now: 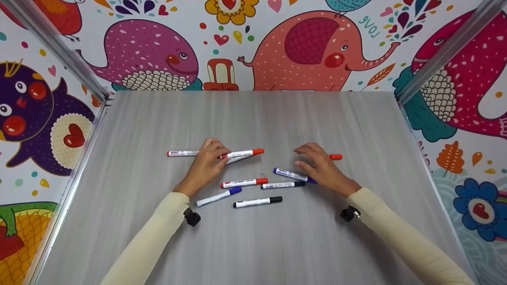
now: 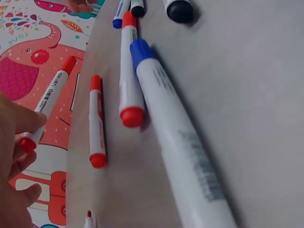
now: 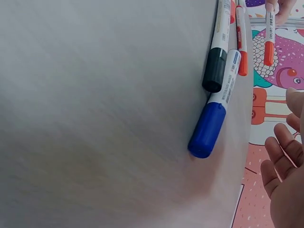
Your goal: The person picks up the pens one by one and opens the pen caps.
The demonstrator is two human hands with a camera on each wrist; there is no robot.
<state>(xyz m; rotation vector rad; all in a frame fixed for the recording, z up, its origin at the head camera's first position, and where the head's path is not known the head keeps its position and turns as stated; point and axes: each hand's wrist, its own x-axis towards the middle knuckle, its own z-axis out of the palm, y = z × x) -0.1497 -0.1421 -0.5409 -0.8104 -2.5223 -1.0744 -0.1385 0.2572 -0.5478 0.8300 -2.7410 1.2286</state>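
My left hand [image 1: 204, 164] pinches a white whiteboard marker with a red cap [image 1: 242, 153], its capped end pointing right. Below it lies another red marker [image 2: 97, 124]. Left of that hand a further red-ended marker [image 1: 182, 153] rests on the table; a bare red tip [image 2: 89, 214] shows in the left wrist view. My right hand [image 1: 323, 168] holds nothing, its fingers apart and loosely bent, above a blue-capped marker [image 1: 291, 174]. A red cap [image 1: 336, 157] shows beyond it; whether a marker is attached is hidden.
Nearer the front lie a red marker [image 1: 243, 183], a blue marker [image 1: 218, 197] and two black ones, a farther marker [image 1: 282, 185] and a nearer marker [image 1: 256, 202]. They rest on the grey table [image 1: 317, 245]. Metal rails and cartoon-printed walls border it.
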